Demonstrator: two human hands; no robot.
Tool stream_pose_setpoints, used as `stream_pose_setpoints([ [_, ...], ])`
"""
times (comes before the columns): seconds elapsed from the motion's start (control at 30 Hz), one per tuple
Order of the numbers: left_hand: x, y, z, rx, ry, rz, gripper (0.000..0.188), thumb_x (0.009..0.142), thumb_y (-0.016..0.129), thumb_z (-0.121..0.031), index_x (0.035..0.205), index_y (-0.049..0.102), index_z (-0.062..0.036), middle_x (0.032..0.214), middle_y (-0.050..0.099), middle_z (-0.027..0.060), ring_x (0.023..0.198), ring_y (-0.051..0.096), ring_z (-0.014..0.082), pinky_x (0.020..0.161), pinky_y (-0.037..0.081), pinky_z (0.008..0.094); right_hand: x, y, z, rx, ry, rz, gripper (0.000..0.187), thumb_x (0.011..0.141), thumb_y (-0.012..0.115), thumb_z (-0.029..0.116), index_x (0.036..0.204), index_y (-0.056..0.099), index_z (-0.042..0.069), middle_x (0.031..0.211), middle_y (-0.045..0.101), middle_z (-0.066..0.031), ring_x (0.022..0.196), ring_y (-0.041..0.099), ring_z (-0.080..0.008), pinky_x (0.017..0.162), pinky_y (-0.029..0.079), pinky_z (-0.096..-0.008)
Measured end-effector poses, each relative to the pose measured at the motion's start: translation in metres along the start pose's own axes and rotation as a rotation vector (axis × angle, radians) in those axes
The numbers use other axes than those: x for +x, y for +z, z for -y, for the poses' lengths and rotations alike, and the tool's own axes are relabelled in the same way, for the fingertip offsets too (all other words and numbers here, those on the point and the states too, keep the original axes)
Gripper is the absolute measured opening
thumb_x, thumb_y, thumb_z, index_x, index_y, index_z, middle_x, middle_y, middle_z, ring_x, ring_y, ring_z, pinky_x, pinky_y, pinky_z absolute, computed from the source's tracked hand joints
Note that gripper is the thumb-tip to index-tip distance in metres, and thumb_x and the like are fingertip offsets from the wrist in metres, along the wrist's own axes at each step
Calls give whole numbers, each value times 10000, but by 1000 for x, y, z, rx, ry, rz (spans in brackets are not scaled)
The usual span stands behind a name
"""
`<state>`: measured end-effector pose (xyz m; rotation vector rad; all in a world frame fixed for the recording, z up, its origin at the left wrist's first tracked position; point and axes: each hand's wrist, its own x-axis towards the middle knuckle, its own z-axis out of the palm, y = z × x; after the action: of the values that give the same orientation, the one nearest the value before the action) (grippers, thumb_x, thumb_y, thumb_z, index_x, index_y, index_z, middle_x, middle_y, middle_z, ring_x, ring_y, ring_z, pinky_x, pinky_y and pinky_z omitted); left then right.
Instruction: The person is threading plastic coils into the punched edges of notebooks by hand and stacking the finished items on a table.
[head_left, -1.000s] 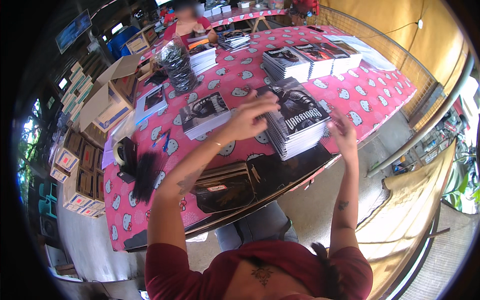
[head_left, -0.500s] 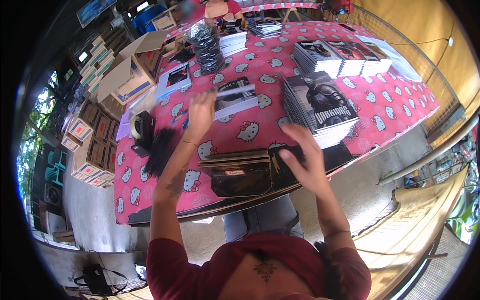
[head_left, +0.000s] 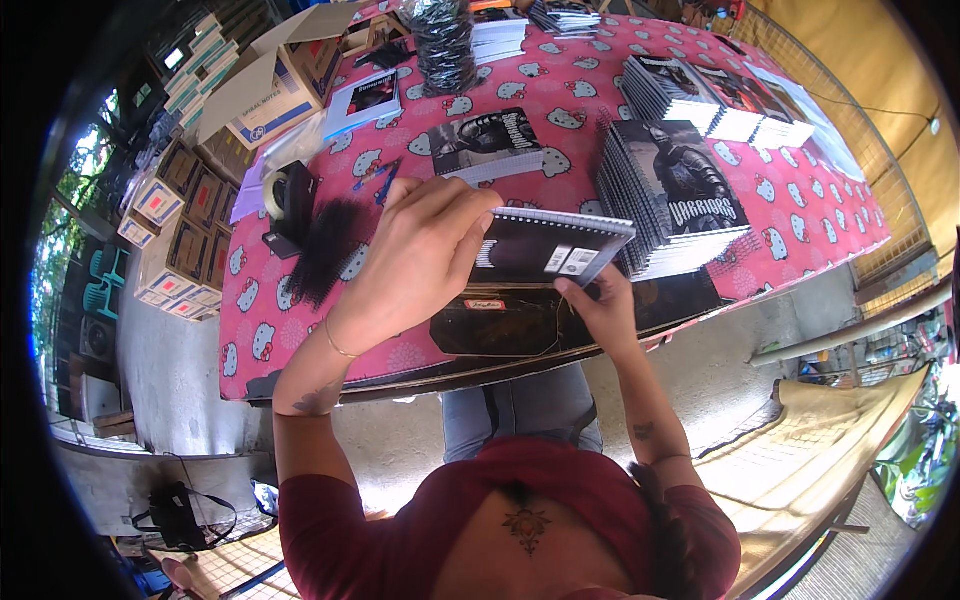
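Observation:
Upright between my hands is a notebook (head_left: 540,243) with a dark cover, a small white label and a row of holes along its top edge. The fingers of my left hand (head_left: 415,235) grip its upper left part. My right hand (head_left: 605,305) pinches its lower right corner, thumb toward me. Just below it a dark, worn board (head_left: 490,330) with a small label lies at the table's near edge. Beyond my hands sits a low stack of similar dark-covered notebooks (head_left: 485,140). A tall stack of spiral notebooks (head_left: 670,190) stands beside my right hand.
Black binding coils (head_left: 330,250) and a tape dispenser (head_left: 290,210) lie on the left of the pink patterned tablecloth (head_left: 570,88). A bundle of black coils (head_left: 443,50) stands farther back. More notebook stacks (head_left: 690,95) are at the far right. Cardboard boxes (head_left: 270,100) stand off the left side.
My left hand has brought a notebook from the low stack toward me, above the dark board. My right hand, open before, has closed on its corner. The view has shifted slightly.

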<state>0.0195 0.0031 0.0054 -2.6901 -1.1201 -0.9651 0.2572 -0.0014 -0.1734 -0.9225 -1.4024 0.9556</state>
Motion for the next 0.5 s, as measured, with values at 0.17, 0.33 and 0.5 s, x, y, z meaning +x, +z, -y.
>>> stream_pose_setpoints([
  [0.17, -31, 11, 7, 117, -59, 15, 186, 861, 662, -9, 1040, 688, -53, 915, 678, 75, 886, 650, 258, 995, 379, 448, 4, 2, -17, 39, 25, 67, 394, 898, 752, 73, 1266, 631, 0, 1287, 632, -117, 1172, 590, -156, 970, 455, -286],
  [0.33, -109, 74, 26, 262, -197, -214, 330, 940, 632, -103, 1265, 680, -82, 1324, 649, 168, 1280, 591, 308, 1185, 229, 560, -2, 24, -16, 164, 34, 161, 659, 928, 734, 127, 1493, 413, 15, 1346, 594, -151, 1230, 576, -208, 1055, 432, -327],
  [0.5, -168, 143, 26, -791, -865, -574, 575, 1098, 427, -309, 1552, 326, 29, 1618, 346, 183, 1508, 292, 296, 1228, 175, 366, 0, 41, -22, 115, 41, 112, 601, 959, 707, 157, 1477, 439, 16, 1288, 617, -123, 1190, 576, -186, 1043, 433, -318],
])
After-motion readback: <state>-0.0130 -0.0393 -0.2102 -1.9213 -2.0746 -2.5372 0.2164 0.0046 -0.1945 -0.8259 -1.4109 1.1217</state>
